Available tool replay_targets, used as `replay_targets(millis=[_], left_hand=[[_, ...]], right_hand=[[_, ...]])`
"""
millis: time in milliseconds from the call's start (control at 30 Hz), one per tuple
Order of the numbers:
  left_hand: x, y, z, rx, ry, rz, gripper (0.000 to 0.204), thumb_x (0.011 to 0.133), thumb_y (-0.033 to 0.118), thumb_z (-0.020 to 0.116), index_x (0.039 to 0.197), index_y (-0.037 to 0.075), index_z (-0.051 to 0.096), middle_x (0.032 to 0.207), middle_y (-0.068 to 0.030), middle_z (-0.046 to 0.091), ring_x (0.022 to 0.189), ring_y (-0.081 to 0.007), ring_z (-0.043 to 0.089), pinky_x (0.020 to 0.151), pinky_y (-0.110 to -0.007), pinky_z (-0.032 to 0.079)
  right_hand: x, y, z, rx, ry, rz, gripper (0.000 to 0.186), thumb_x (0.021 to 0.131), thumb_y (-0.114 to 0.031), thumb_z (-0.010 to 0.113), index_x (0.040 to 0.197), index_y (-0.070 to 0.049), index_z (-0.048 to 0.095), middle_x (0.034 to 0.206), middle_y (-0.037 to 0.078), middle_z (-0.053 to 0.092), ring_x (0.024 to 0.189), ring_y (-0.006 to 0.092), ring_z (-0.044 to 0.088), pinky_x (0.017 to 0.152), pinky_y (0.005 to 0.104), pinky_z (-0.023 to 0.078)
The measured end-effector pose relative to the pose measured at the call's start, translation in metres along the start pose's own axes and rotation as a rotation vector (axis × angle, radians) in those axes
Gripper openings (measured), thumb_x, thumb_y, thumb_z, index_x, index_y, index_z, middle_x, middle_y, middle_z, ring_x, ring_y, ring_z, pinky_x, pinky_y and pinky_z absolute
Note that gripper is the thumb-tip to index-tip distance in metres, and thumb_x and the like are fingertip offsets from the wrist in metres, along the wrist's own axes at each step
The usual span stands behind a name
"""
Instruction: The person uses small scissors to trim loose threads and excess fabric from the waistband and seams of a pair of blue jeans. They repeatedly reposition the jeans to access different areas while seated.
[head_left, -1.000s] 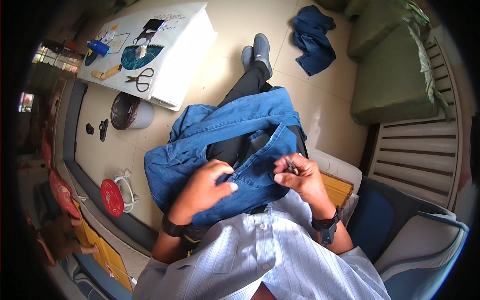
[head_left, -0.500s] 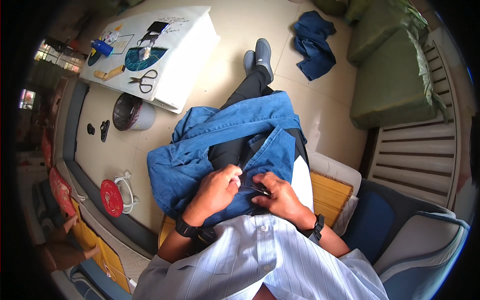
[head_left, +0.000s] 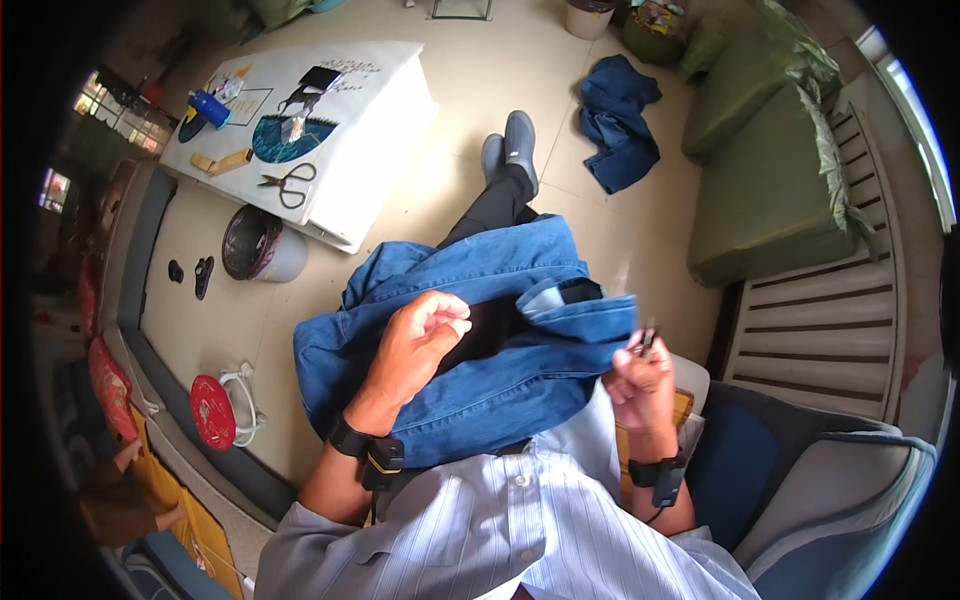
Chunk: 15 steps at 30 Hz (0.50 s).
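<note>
Blue denim trousers point(head_left: 480, 405) lie bunched across my lap, with one leg end folded up at the right. Over the middle of the denim, my left hand point(head_left: 415, 345) is closed, thumb and fingers drawn together. Whatever they may pinch is too small to make out. Out past the right edge of the cloth is my right hand point(head_left: 642, 385), slightly blurred. Its fingers close round a small dark two-pronged tool point(head_left: 648, 338), prongs pointing up and away from me.
A white table point(head_left: 375, 150) at the far left carries scissors point(head_left: 290, 186), a blue bottle and small items. A waste bin point(head_left: 275, 250) stands beside it. More denim point(head_left: 618, 120) lies on the floor. Green covered cushions point(head_left: 765, 205) and a slatted bench point(head_left: 815, 320) line the right.
My right hand has moved right, off the denim, with the small tool now showing. My left hand has risen slightly away from me. The denim has shifted, and its leg end now folds up at the right.
</note>
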<state>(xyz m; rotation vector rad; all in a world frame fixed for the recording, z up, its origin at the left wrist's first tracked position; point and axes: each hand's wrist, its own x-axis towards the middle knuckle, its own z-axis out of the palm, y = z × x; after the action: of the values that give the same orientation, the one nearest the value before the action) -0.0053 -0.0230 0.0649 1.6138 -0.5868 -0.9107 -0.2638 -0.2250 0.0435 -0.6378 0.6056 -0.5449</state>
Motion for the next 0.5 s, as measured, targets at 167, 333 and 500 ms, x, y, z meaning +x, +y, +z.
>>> replay_targets(millis=[167, 333, 500], left_hand=[[0.031, 0.02, 0.022, 0.322, -0.206, 0.033, 0.026, 0.1, 0.012, 0.071, 0.118, -0.005, 0.066, 0.112, -0.0113, 0.072, 0.106, -0.0183, 0.07, 0.094, -0.033, 0.056], [0.031, -0.015, 0.039, 0.346, -0.508, -0.058, 0.043, 0.096, 0.022, 0.08, 0.125, -0.005, 0.066, 0.11, -0.0147, 0.074, 0.102, -0.0214, 0.072, 0.091, -0.035, 0.057], [0.008, 0.012, 0.047, 0.446, -0.7, -0.005, 0.058, 0.088, 0.033, 0.083, 0.128, -0.004, 0.065, 0.118, -0.0238, 0.072, 0.113, -0.0378, 0.07, 0.098, -0.041, 0.054]], right_hand=[[0.004, -0.041, -0.053, 0.16, -0.027, -0.106, 0.008, 0.098, -0.003, 0.064, 0.106, -0.004, 0.061, 0.071, -0.001, 0.058, 0.046, 0.0052, 0.041, 0.043, 0.0237, 0.041], [-0.002, -0.032, -0.067, 0.2, 0.038, -0.088, 0.005, 0.099, -0.004, 0.064, 0.104, -0.003, 0.062, 0.067, -0.001, 0.055, 0.045, 0.006, 0.041, 0.042, 0.0237, 0.041], [-0.016, -0.021, -0.094, 0.283, 0.096, -0.075, 0.01, 0.098, -0.002, 0.062, 0.108, -0.002, 0.064, 0.064, -0.002, 0.054, 0.045, 0.0058, 0.042, 0.043, 0.0243, 0.042]])
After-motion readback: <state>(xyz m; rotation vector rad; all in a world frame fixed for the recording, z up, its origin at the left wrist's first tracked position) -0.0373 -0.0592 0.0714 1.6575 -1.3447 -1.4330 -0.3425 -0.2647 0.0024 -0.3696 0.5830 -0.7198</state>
